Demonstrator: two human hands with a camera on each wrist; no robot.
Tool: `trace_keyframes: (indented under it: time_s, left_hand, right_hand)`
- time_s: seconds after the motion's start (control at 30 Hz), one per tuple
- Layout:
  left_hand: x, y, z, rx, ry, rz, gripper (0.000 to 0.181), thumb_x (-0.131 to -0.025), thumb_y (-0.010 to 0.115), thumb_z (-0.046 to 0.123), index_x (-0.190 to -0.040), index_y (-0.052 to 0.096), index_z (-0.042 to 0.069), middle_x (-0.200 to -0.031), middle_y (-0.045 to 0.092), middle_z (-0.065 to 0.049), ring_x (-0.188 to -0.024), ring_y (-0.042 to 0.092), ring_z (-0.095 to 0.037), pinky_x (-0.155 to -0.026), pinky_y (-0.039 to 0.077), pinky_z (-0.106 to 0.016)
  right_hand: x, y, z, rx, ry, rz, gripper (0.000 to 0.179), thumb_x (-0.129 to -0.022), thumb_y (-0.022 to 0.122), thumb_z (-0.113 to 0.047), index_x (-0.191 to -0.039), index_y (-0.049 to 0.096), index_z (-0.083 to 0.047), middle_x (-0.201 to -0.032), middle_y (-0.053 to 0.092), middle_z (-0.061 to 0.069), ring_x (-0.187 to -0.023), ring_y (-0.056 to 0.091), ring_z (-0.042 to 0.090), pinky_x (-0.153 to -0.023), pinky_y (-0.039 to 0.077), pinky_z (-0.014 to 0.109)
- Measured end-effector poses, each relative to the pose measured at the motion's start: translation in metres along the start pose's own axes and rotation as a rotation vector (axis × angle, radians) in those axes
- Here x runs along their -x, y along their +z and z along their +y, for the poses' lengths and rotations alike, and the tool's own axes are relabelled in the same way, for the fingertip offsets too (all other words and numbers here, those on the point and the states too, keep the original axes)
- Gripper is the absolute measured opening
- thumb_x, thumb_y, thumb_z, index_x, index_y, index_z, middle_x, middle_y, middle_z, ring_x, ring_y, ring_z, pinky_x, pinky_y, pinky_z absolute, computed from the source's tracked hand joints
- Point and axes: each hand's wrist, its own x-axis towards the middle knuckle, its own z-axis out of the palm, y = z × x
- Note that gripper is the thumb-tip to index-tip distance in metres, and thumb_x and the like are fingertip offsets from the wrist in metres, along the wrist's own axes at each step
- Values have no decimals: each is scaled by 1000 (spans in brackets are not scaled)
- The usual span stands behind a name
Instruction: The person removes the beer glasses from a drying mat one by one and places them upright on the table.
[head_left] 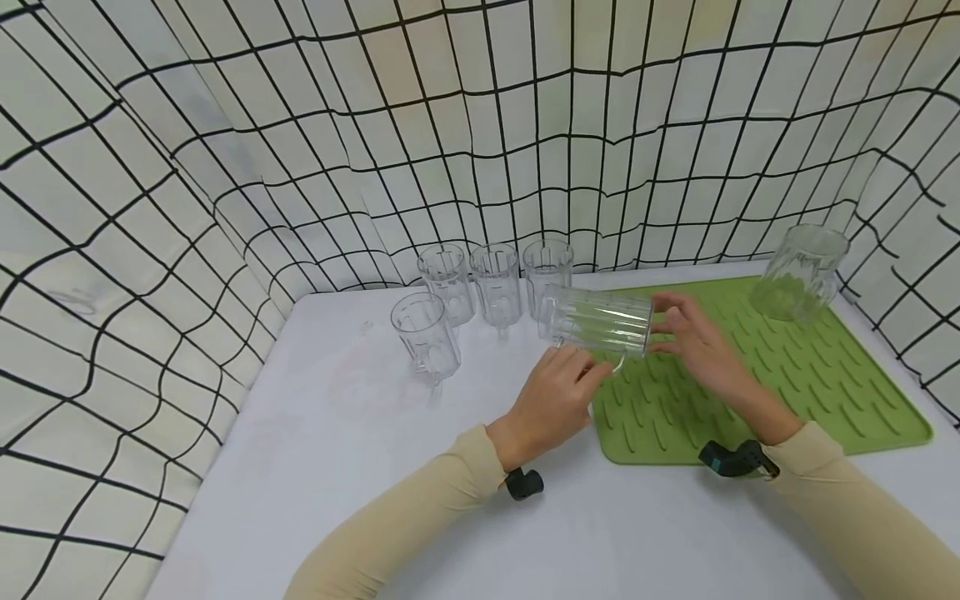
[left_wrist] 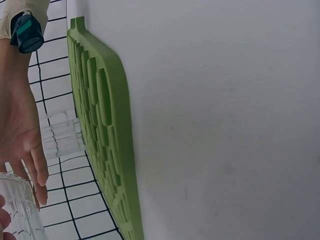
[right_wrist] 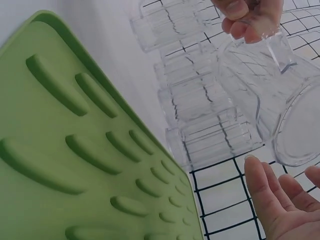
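Note:
A clear glass mug (head_left: 596, 321) is held sideways in the air over the left edge of a green ribbed mat (head_left: 675, 433). My left hand (head_left: 551, 396) grips its handle; curled fingertips (right_wrist: 252, 32) show at that handle in the right wrist view. At the mug's right end is my right hand (head_left: 697, 346), its fingers spread and extended. In the right wrist view those fingers (right_wrist: 260, 185) lie close beside the mug's end; whether they touch it I cannot tell. The left wrist view catches only part of the mug (left_wrist: 22, 215).
Three clear mugs (head_left: 497, 287) stand in a row at the back, with another mug (head_left: 426, 337) in front at their left. One more mug (head_left: 798, 275) stands on the mat's far right corner. Black wire grid (head_left: 465, 158) encloses the back and sides of the white table (head_left: 337, 467).

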Motion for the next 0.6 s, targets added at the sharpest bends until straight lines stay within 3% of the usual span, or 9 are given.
trace_keyframes:
  time_s: [0.17, 0.5, 0.6]
  left_hand:
    - [4, 3, 0, -24, 3, 4, 31, -81, 73, -1, -107, 73, 15, -91, 65, 4, -82, 56, -13, -67, 40, -23]
    - [8, 8, 1, -46, -3, 6, 31, -80, 73, -1, -107, 71, 15, -92, 65, 4, -83, 56, -13, -68, 41, -22]
    - [10, 9, 0, -44, -5, 7, 32, -80, 72, -1, -107, 72, 15, -93, 66, 4, -83, 56, -13, -68, 41, -23]
  right_hand:
    - [-1, 5, 1, 35, 33, -22, 53, -115, 26, -31, -153, 29, 7, -147, 39, 29, -113, 59, -4, -89, 59, 15]
    - [-1, 10, 6, 36, 47, -14, 47, -113, 39, -20, -151, 31, 8, -145, 41, 32, -110, 60, -7, -89, 59, 14]
    - [0, 11, 7, 60, 84, -11, 49, -111, 48, -18, -151, 32, 5, -147, 43, 31, -110, 60, -8, -90, 57, 13]
